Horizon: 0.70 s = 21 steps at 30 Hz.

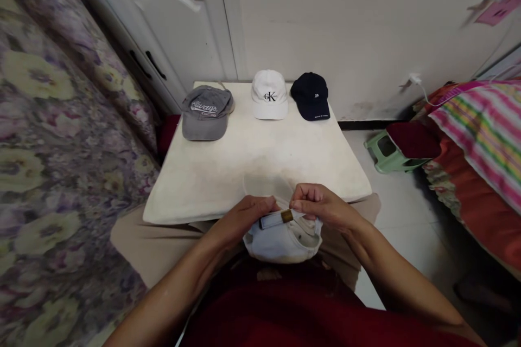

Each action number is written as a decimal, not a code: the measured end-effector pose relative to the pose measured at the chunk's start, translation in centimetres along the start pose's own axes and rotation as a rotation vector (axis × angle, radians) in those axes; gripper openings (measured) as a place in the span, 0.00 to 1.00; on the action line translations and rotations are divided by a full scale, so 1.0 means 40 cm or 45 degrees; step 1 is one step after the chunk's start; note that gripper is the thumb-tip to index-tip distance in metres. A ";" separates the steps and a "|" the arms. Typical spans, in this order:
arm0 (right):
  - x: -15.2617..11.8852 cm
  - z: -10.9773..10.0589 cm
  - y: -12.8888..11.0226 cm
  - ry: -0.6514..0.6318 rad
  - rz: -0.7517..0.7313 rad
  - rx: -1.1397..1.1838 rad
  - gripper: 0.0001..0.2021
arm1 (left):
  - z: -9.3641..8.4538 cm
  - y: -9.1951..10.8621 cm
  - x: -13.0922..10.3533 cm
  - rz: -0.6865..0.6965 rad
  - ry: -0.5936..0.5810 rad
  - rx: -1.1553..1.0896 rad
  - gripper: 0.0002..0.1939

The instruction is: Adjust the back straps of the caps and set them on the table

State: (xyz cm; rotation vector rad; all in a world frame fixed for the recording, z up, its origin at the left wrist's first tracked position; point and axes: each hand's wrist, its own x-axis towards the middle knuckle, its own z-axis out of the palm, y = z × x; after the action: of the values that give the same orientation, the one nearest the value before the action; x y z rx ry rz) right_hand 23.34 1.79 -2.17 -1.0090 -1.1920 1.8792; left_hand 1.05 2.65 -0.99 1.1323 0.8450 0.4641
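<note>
A pale blue-white cap [280, 244] is held over my lap at the table's near edge, its back strap and brass-coloured buckle turned up. My left hand [254, 211] grips the cap beside the left end of the strap, thumb on top. With thumb and fingers pinched, my right hand [315, 203] holds the strap just right of the buckle. Across the far side of the cream table [260, 152] lie a grey cap [205, 114] at the left, a white cap [269, 95] in the middle and a dark navy cap [311, 96] at the right.
A floral curtain [44, 173] hangs at the left, near a white cabinet door [175, 27]. A wall stands behind the table. On the floor at the right is a green stool [391, 149] with a dark red top, beside a bed with a striped cover [488, 130].
</note>
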 end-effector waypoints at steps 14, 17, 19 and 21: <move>-0.029 -0.062 0.001 -0.259 0.043 -0.079 0.12 | -0.034 0.013 0.006 -0.103 0.003 -0.015 0.16; -0.029 -0.070 0.016 -0.165 0.021 -0.030 0.11 | -0.040 0.023 0.007 -0.142 -0.010 -0.009 0.16; -0.024 -0.064 0.014 -0.141 0.036 -0.055 0.12 | -0.037 0.027 0.010 -0.158 -0.042 0.010 0.16; -0.012 -0.048 0.005 -0.145 0.047 -0.069 0.14 | -0.029 0.031 0.017 -0.145 -0.055 0.048 0.16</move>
State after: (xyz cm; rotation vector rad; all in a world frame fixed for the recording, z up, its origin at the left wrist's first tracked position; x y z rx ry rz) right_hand 25.24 2.07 -2.79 -0.9696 -1.3043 1.9651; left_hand 0.66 4.30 -0.29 1.1185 0.8784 0.3301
